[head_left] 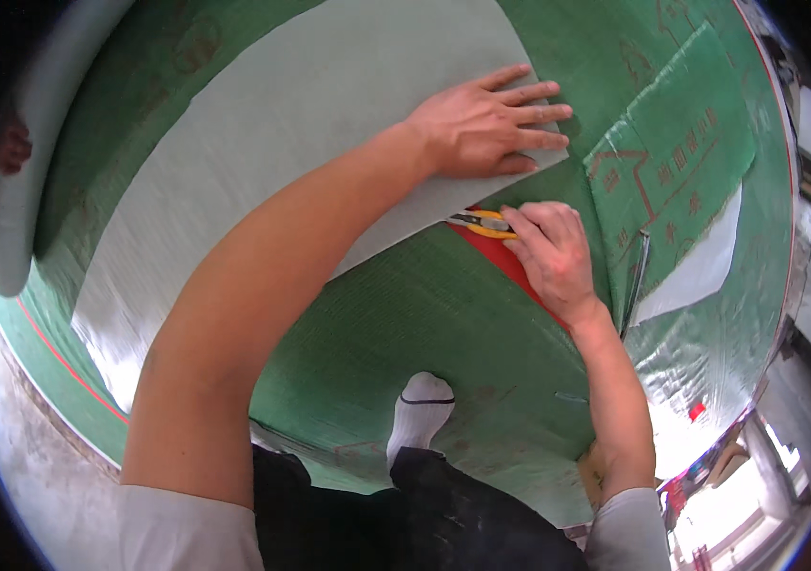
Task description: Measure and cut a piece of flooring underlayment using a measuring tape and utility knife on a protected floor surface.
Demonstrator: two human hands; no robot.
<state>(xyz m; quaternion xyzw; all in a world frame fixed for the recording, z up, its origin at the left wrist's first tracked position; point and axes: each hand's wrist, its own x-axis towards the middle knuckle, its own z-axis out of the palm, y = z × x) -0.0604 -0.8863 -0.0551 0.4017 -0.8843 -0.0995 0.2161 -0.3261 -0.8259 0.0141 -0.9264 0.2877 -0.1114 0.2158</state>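
Observation:
My left hand (486, 124) lies flat with spread fingers near the right end of a large pale grey-white sheet (263, 133). Some fingertips reach past its edge onto the green printed covering (405, 305). My right hand (553, 252) is closed around a yellow-and-grey utility knife (488, 225). The knife's dark tip points left, at the lower edge of the pale sheet, just below my left palm. A red strip (510, 269) runs diagonally on the green covering beneath the knife and my right hand.
A separate green printed piece (677, 143) and a white scrap (701, 271) lie at the right, with a thin dark bar (638, 281) beside them. A thick white tube-like shape (25, 190) stands at the far left. My white-socked foot (423, 404) rests on the green covering.

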